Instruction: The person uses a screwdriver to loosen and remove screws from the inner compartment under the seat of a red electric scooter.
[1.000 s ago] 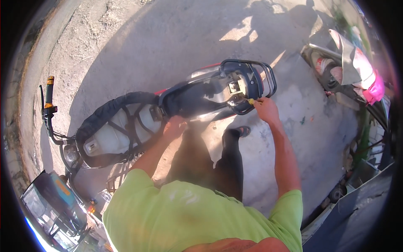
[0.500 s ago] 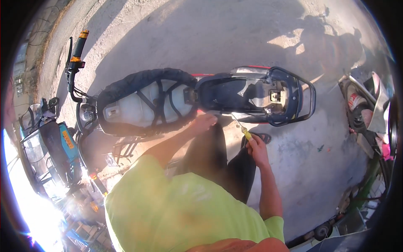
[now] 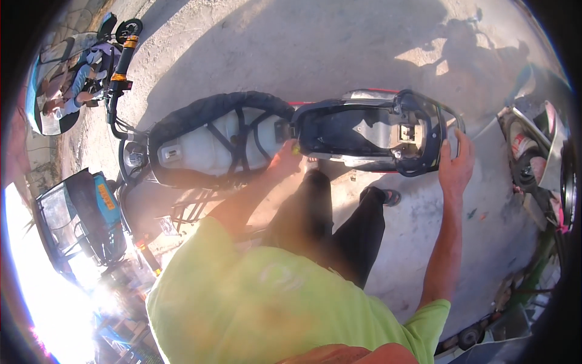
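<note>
Motorbike [image 3: 330,134], seat [image 3: 221,134] flipped open, is seen across mid-frame. Near centre, a yellow handle [image 3: 296,148] is held by narrowed fingers of the left hand [image 3: 286,160]; right of centre, the rear rail [image 3: 452,113] is gripped by curled fingers of the right hand [image 3: 456,168].

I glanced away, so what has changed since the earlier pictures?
The yellow-handled tool went from the right hand to the left hand. The right hand moved away and rightward to the rear rail. The seat stayed flipped, underside up.
</note>
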`<action>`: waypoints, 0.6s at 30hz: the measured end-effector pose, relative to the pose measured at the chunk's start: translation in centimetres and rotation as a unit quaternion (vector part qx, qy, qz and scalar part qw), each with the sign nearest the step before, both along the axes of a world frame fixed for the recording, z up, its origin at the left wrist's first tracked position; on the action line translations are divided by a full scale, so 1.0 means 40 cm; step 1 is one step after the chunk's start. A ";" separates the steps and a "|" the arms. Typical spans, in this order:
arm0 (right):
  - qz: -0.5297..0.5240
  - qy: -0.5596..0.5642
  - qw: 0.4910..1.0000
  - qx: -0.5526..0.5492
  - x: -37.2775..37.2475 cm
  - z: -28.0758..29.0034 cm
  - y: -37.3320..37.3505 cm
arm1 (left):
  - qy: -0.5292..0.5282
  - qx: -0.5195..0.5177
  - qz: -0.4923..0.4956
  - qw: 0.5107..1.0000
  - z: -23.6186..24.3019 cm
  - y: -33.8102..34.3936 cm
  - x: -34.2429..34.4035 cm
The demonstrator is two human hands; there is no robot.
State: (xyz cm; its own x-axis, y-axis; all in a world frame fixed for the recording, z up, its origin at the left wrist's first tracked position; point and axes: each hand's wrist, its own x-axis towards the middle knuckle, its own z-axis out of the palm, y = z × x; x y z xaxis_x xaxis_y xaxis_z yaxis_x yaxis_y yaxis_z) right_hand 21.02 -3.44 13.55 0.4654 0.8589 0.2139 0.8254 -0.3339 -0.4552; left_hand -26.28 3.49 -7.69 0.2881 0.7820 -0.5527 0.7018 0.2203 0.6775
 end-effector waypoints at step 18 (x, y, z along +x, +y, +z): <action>-0.194 0.025 0.971 -0.140 0.088 -0.116 0.063 | 0.049 0.140 -0.159 0.976 0.059 0.175 0.014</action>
State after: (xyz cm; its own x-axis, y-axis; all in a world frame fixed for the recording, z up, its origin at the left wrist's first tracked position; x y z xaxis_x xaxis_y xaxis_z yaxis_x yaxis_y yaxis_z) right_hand 24.53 -0.94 8.90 0.7697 0.6375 -0.0344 0.5912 -0.7321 -0.3383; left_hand -25.72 10.51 -5.34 0.4979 0.7858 -0.3668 0.7688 -0.2042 0.6060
